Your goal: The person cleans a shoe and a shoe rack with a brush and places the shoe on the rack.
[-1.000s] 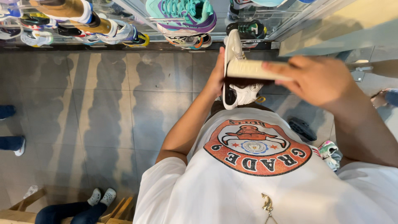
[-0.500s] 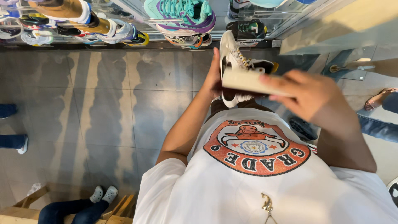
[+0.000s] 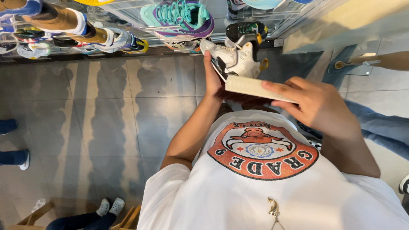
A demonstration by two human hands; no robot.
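Left hand (image 3: pixel 213 79): upper centre, grasping the white sneaker (image 3: pixel 233 57).
Right hand (image 3: pixel 317 106): centre right, fingers pinching the sneaker's pale sole (image 3: pixel 253 88).
Shelves (image 3: pixel 128 25): top, sneakers displayed.

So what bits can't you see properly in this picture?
Head view:
- Far side of the white shoe: turned away, partly behind the left hand.
- Right hand palm: faces away; its fingers cover part of the pale sole.
- Teal and purple shoe: cut by the top edge, behind shiny glass.

Shoe shelves (image 3: pixel 128 25) ahead; left open
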